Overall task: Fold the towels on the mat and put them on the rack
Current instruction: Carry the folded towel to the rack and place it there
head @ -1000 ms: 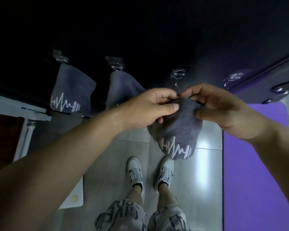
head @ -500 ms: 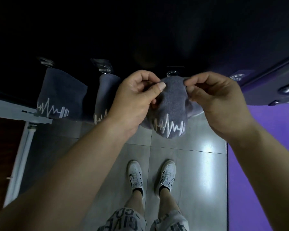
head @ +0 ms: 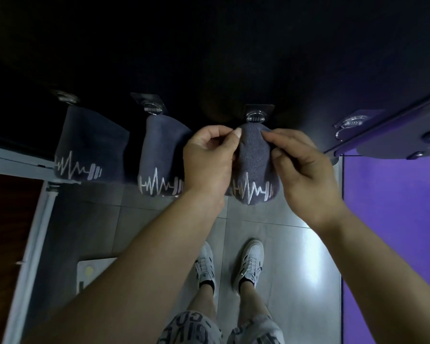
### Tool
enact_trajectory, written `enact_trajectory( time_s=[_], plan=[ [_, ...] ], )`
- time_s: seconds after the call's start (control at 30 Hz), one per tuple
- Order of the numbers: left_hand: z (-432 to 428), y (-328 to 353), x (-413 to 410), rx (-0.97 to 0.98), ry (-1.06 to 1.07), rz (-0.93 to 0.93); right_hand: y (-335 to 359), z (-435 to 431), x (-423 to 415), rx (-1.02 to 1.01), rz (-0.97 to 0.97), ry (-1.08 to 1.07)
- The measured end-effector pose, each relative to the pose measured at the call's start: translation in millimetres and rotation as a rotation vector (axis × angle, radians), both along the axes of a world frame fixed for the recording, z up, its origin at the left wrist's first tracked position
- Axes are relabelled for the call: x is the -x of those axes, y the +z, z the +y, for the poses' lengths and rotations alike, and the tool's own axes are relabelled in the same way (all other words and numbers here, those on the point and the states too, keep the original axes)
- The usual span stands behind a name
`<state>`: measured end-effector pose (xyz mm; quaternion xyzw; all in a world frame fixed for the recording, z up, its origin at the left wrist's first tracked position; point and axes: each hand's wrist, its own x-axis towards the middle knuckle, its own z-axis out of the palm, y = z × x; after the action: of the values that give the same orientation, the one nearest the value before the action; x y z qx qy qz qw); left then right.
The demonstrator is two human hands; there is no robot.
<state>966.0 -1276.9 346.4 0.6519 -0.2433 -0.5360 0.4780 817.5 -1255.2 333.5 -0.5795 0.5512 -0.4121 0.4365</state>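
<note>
Now left hand [head: 209, 165] and right hand [head: 305, 175] pinch the soft, likely light grey towel [head: 255, 165] near its top, below the hook [head: 256, 117].

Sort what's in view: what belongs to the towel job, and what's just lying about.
Job: left hand, right hand, grey towel they pinch, hook above it, left hung towel, middle hung towel, spare hook, purple mat.
Lying about: white pad on the floor, white post.
</note>
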Motion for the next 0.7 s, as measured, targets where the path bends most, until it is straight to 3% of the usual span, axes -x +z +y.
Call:
enact_trajectory(
  time_s=[0.17, 0.27, 0.4, 0.5, 0.7],
  plan=[
    [20.0, -0.7, 4.2, 0.138, -0.079, -0.371, -4.6, 7.4, 0.9, 0.056, 0.080, 0.005],
    [36.9, -0.9, 1.1, 0.203, -0.291, -0.398, -11.0, 11.5, 5.6, 0.099, 0.219, -0.022],
    [53.0, -4.5, -4.9, 0.292, -0.528, -0.456, -16.4, 10.5, 10.6, 0.121, 0.214, 0.026],
    [56.6, -11.1, -1.1, 0.280, -0.579, -0.424, -20.9, 13.5, 9.6, 0.104, 0.218, 0.091],
    [60.8, -13.8, 14.8, 0.214, -0.510, -0.084, -21.1, 19.4, 2.4, -0.054, -0.024, 0.130]
  ],
)
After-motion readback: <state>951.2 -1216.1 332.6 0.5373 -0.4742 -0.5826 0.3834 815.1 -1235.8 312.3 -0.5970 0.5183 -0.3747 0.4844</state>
